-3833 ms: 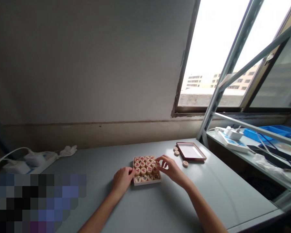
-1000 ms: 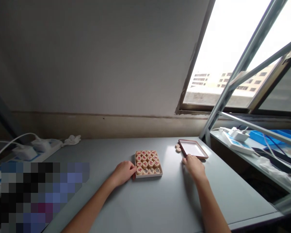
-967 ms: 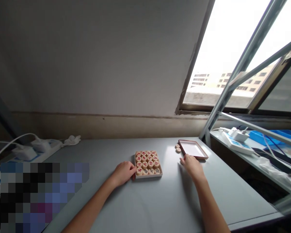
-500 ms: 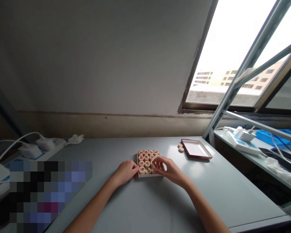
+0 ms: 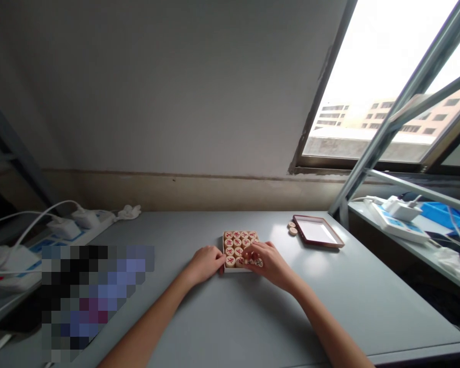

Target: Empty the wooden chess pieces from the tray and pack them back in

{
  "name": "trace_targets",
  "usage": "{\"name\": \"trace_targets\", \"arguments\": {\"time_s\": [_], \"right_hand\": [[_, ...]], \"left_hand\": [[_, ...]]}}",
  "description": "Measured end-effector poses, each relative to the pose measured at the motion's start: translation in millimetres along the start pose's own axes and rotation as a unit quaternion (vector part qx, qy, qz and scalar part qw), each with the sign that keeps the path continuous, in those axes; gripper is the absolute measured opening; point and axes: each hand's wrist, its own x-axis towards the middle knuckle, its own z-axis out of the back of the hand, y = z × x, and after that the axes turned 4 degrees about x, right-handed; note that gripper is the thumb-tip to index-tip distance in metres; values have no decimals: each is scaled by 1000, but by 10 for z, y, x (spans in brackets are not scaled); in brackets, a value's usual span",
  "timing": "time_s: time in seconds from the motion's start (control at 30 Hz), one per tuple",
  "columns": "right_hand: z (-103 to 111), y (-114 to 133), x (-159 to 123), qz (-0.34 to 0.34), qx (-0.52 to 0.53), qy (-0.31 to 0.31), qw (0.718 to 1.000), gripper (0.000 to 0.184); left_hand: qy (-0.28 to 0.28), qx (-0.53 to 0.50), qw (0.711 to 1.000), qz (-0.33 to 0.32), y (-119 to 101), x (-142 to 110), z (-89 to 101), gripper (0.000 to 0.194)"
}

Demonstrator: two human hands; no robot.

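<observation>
A shallow box (image 5: 235,271) on the desk holds rows of round wooden Chinese chess pieces (image 5: 238,251), most with red characters facing up. At its left side is my left hand (image 5: 206,262), fingers closed on the box's edge near the front corner. Over the front right part of the box, my right hand (image 5: 267,260) is curled around a tilted Chinese chess piece (image 5: 258,262) with a dark character. Its fingertips also touch the front row and hide some pieces there.
Beyond the box to the right lies a brown-rimmed box lid (image 5: 318,231), with two loose pieces (image 5: 293,231) beside it. Power strips (image 5: 74,235) with white plugs and cables line the desk's left side. A metal post (image 5: 343,204) rises at the right back corner.
The dark-marked piece has left the second place in the front row, where a red-marked piece now sits. My right hand has closed around a dark-marked piece. The camera view has shifted slightly.
</observation>
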Motion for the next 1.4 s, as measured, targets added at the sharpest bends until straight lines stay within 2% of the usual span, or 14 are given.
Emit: {"name": "trace_targets", "arguments": {"time_s": [0.17,0.27,0.33,0.4,0.47,0.53,0.63,0.77,0.9,1.03,1.1,1.17,1.27,1.4], "right_hand": [[19,35,14,-2,6,4,1000,9],[79,-89,10,-45,-65,-52,995,5],[134,-283,-23,-104,-165,-113,974,12],[187,-526,-87,-176,-258,-143,939,27],[225,-746,-166,-242,-306,-131,911,36],[246,-881,-234,-285,-325,-106,896,38],[260,-891,-269,-281,-336,-91,894,32],[276,-748,-226,-257,-342,-109,898,16],[298,-657,-175,-255,-240,-123,928,7],[345,-498,-125,-173,3,-109,979,10],[365,-373,-98,-118,137,-69,981,22],[365,-255,-74,-82,212,-19,974,26],[311,-151,-51,-49,247,32,967,22],[217,-121,-33,-15,241,40,969,21]], "left_hand": [[-4,2,1000,5,4,-4,-11,39],[-3,7,1000,5,8,-3,-12,39],[-2,11,1000,7,7,-1,-9,40],[0,15,1000,10,5,1,-6,41],[1,19,1000,12,2,3,-6,41],[3,22,1000,12,2,7,-8,41],[1,23,1000,12,2,12,-13,42],[2,8,1000,8,-1,12,-9,42],[3,1,1000,-2,-3,7,1,39],[5,4,1000,0,-2,4,3,39],[3,6,1000,-2,-3,2,1,40],[2,7,1000,-2,-5,-2,1,41],[1,3,1000,-3,-9,-6,4,41],[3,2,1000,0,-9,-6,7,41]]}}
